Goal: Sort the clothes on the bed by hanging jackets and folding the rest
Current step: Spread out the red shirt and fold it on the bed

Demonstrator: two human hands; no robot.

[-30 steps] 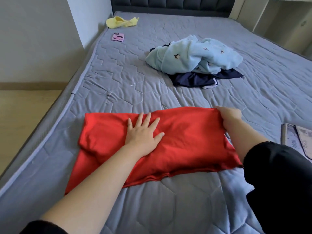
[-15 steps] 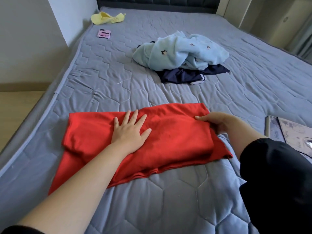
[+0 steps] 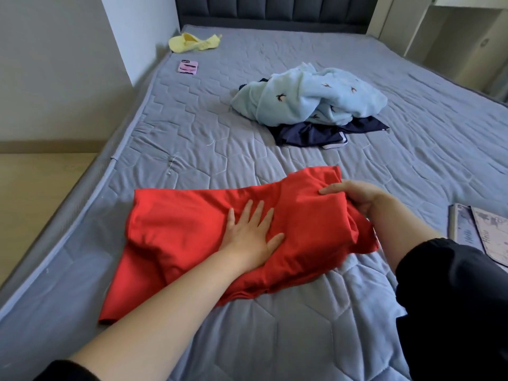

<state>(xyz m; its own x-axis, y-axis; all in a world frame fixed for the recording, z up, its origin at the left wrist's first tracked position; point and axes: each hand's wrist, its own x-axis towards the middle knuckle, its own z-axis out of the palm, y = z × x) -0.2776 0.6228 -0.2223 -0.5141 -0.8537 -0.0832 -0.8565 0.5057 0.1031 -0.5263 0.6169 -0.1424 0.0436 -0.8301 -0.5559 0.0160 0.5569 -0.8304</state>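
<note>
Surface: grey quilted bed (image 3: pixel 275 339) with hexagon stitching, filling most of the view; pale wall and wood floor to the left.
Left hand: left hand (image 3: pixel 251 235) lies flat with fingers spread, palm down, pressing on the middle of the red garment (image 3: pixel 178 232) — not gripping.
Red garment: spread across the near part of the bed, partly folded; its right end is lifted and doubled over toward the centre.
Right hand: right hand (image 3: pixel 354 196) is closed on the raised right end of the red cloth, thumb on top, fingers underneath.
Sleeves: dark sleeves pushed up on both forearms.
Right edge: printed booklets (image 3: pixel 467 229) lying flat on the bed, just beyond the right forearm.
Mid bed: light blue garment (image 3: pixel 308 97) with small bird motifs, crumpled in a heap — resting on top of a navy garment (image 3: pixel 316 133) with white trim.
Far left: pink phone (image 3: pixel 188 67) near the mattress edge; beyond it, a crumpled yellow garment (image 3: pixel 192 43) near the corner.
Far end: dark padded headboard (image 3: pixel 272 9).
</note>
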